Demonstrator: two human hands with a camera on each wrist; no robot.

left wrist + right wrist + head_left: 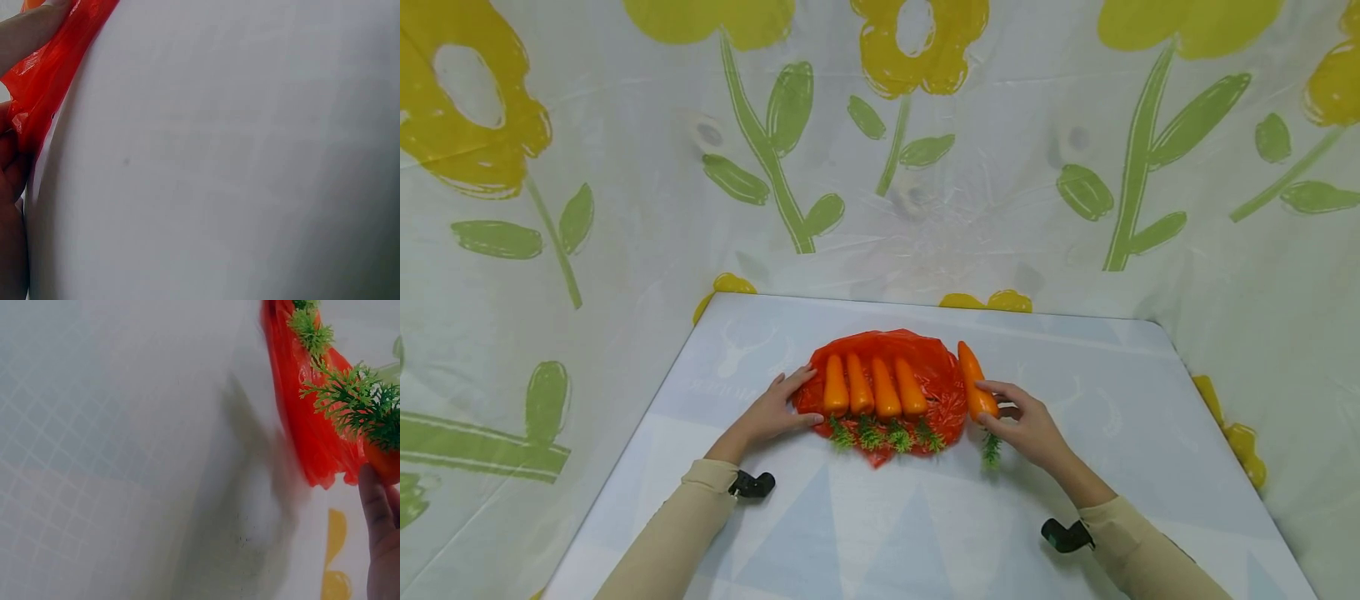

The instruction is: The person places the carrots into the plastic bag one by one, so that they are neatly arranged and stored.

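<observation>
My right hand point(1021, 419) pinches a toy carrot point(973, 379) between thumb and fingers, just right of the bag. Its green leafy top point(359, 400) points toward the near side and shows large in the right wrist view. A crinkled red plastic bag point(936, 354) lies spread on the table. Several more orange carrots point(883, 390) lie on it side by side, leaves along the near edge. At the bag's left edge is my left hand point(775, 410); the left wrist view has its thumb point(31, 34) over the red plastic with fingers on the other side.
The white table point(865, 517) has a pale blue triangle pattern. Behind and beside it hangs a cloth point(955, 233) printed with yellow flowers and green leaves. Small black cameras point(752, 484) sit at both wrists.
</observation>
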